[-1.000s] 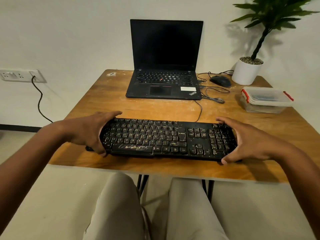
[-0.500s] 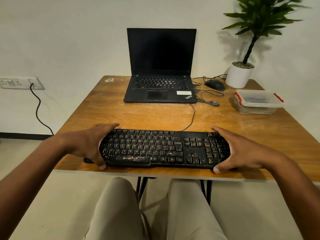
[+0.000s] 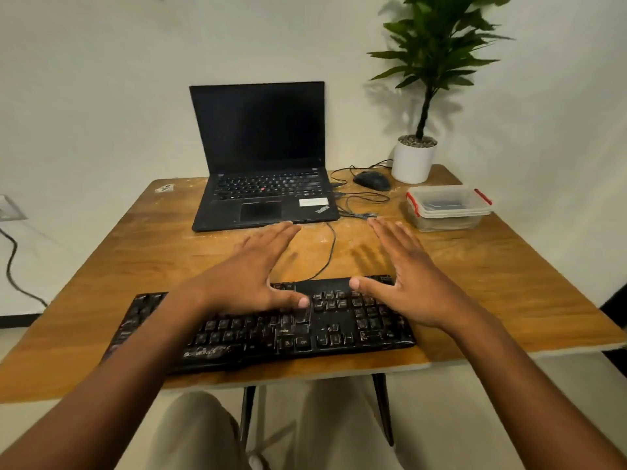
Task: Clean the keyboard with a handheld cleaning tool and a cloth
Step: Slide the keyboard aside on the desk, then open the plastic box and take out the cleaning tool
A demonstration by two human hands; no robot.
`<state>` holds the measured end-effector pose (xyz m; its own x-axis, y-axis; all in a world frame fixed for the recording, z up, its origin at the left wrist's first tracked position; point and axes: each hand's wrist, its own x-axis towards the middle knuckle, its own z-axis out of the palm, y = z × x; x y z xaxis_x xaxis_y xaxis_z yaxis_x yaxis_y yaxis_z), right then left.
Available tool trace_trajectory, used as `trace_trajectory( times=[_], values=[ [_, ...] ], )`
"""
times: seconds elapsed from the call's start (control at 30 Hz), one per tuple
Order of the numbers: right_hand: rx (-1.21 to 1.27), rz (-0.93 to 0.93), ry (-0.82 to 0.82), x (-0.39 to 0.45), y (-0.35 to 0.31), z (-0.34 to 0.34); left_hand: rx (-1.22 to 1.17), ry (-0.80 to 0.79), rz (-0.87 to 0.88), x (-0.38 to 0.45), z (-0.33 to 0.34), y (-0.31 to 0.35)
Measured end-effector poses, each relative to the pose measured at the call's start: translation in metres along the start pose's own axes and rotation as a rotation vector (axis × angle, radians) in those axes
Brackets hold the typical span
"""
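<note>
Black keyboard [image 3: 305, 327] lies flat at 6 o'clock on the wooden table [image 3: 135, 259], near the front edge, its keys smeared with pale grime; its cable [image 3: 327, 252] runs toward 12 o'clock. Left hand [image 3: 252, 273] is palm down above the keyboard's back edge, fingers straight and together, pointing to 12–1 o'clock, thumb out over the keys, holding nothing. Right hand [image 3: 410, 276] mirrors it over the keyboard's right end, fingers flat and extended toward 11 o'clock, thumb spread inward, holding nothing. Cannot tell if either thumb touches the keys. Open black laptop [image 3: 264, 171], screen dark, at 12 o'clock. Black mouse [image 3: 372, 180] and potted plant [image 3: 415, 157] at 1 o'clock. Clear lidded container [image 3: 448, 208] with red clips at 2 o'clock. Person's knees in light trousers [image 3: 203, 435] below the table edge.
</note>
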<state>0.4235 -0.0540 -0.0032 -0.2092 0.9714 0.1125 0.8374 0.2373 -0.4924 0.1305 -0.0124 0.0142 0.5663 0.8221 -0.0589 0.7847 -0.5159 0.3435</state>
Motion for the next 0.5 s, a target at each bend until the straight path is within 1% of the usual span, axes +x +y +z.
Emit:
trace_trajectory(
  times=[0.07, 0.17, 0.27, 0.5],
  values=[
    [0.005, 0.041, 0.044, -0.003, 0.02, -0.012, -0.008, -0.021, 0.037, 0.031, 0.007, 0.019],
    [-0.007, 0.045, 0.069, -0.001, 0.031, -0.019, -0.021, -0.018, 0.043, 0.053, 0.011, 0.033],
    [0.01, 0.117, 0.114, -0.001, 0.064, -0.035, 0.0, -0.03, 0.092, 0.099, 0.023, 0.052],
    [-0.013, 0.279, 0.118, 0.013, 0.128, -0.057, 0.116, -0.058, 0.173, 0.186, 0.04, 0.092]
  ],
)
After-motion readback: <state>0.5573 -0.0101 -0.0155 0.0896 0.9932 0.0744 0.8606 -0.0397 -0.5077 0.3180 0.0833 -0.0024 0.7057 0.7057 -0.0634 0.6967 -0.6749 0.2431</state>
